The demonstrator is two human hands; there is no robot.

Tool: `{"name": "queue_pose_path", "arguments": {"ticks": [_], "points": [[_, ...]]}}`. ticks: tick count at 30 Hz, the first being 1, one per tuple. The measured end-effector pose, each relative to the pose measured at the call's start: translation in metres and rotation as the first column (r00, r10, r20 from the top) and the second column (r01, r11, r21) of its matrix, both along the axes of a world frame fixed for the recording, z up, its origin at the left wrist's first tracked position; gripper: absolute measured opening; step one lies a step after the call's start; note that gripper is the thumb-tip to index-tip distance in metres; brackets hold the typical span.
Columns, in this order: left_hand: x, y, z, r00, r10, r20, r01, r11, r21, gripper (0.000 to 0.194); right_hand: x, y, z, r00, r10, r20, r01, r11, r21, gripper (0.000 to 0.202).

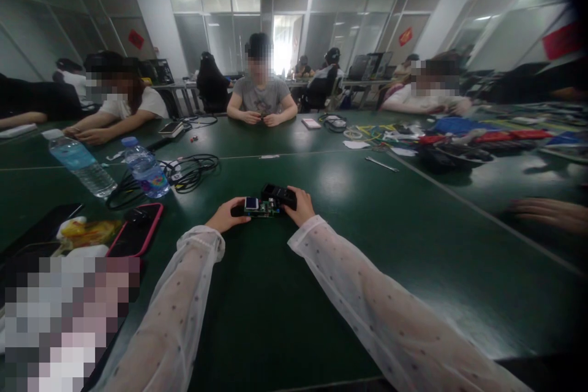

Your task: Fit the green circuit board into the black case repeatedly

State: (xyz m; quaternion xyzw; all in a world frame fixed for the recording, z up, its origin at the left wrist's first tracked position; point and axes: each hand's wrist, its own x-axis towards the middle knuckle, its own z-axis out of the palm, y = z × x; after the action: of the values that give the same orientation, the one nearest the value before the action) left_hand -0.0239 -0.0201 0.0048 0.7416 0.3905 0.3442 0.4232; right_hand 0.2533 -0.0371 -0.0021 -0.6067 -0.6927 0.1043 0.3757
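My left hand (228, 214) pinches the left end of a green circuit board (261, 208) that carries a small screen (252, 203). My right hand (301, 205) is closed round the right end of a black plastic casing (278, 195), which looks like the shell of a small device. The board lies in front of the casing and overlaps its lower left part. Whether the two are joined there I cannot tell. Both hands are just above the green tabletop (275, 294), at the middle of the view.
Two water bottles (80, 162) and coiled black cables (193, 171) stand and lie to the left. A pink-edged phone (138, 229) is nearer. Ahead right lie a thin metal tool (382, 164) and heaped wires (390, 135). Another person's hand (549, 211) rests at right; several people sit around.
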Motion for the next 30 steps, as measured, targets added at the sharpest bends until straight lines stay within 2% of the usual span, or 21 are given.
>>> {"name": "queue_pose_path", "arguments": {"ticks": [7, 11, 16, 20, 24, 30], "points": [[-0.001, 0.001, 0.0, 0.999, 0.042, -0.006, -0.041, 0.999, 0.02, 0.061, 0.0, 0.003, -0.002, 1.0, 0.004, 0.0, -0.004, 1.0, 0.002, 0.058], [0.001, 0.0, 0.001, 0.999, 0.003, 0.034, -0.004, 1.0, 0.009, 0.062, 0.003, 0.005, -0.003, 0.998, -0.025, -0.062, 0.031, 0.993, 0.114, 0.054], [0.001, 0.002, -0.002, 0.999, -0.007, 0.032, 0.006, 0.999, 0.034, 0.062, 0.0, -0.002, 0.004, 0.965, -0.041, -0.259, 0.118, 0.951, 0.287, 0.053], [0.001, 0.003, -0.003, 0.999, -0.013, 0.048, 0.011, 0.999, 0.044, 0.061, -0.015, -0.014, 0.011, 0.951, 0.076, -0.3, 0.019, 0.953, 0.304, 0.054], [0.003, 0.002, -0.002, 0.998, -0.005, 0.067, 0.003, 1.0, 0.023, 0.061, -0.027, -0.024, 0.014, 0.957, 0.195, -0.215, -0.128, 0.947, 0.294, 0.054], [0.004, 0.001, -0.002, 0.997, 0.054, 0.056, -0.054, 0.999, 0.006, 0.058, -0.031, -0.027, 0.016, 0.963, 0.248, -0.106, -0.215, 0.944, 0.251, 0.053]]}}
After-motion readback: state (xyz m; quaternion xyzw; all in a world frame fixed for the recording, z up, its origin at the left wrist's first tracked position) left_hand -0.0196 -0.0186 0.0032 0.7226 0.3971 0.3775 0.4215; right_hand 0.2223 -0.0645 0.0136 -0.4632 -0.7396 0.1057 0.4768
